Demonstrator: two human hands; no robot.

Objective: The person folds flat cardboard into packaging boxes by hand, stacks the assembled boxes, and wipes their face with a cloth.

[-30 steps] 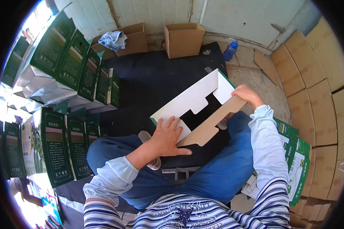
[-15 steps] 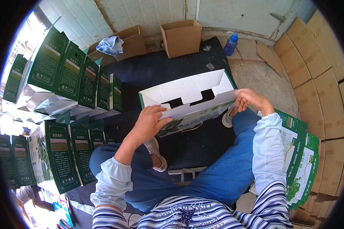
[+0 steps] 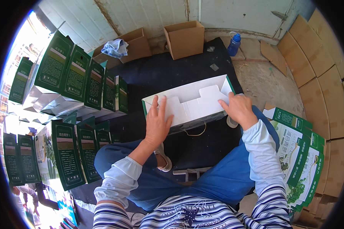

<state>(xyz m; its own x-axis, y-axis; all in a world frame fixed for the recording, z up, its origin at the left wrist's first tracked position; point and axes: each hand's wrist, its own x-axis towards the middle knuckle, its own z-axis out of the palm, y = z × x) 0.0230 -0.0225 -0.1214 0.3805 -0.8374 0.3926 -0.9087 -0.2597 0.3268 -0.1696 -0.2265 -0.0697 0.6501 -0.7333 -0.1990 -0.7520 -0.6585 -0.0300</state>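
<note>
A white-lined carton (image 3: pixel 187 89) with green edges and a printed outer side lies tilted in front of me, its open side facing up. Two white inner flaps lie folded inward, with a notch between them. My left hand (image 3: pixel 156 120) rests on the left part of the near flap, fingers stretched and spread. At the right end, my right hand (image 3: pixel 239 109) straddles the carton's corner, thumb on the white flap and fingers over the end wall. The undersides of the fingers are hidden. A thin cord loop (image 3: pixel 196 131) shows below the carton's near side.
Green printed cartons (image 3: pixel 74 72) stand in rows at the left. Flat green-and-white carton blanks (image 3: pixel 294 152) are stacked by my right arm. Brown boxes (image 3: pixel 185 40) and a blue bottle (image 3: pixel 234 45) stand at the back. Brown cartons (image 3: pixel 313 76) line the right side. Black matting (image 3: pixel 172 72) covers the floor.
The near wall's upright white flap has been folded down into the carton, covering much of the opening. My left hand moved up onto it; my right thumb now lies on it, and the carton tilted toward me.
</note>
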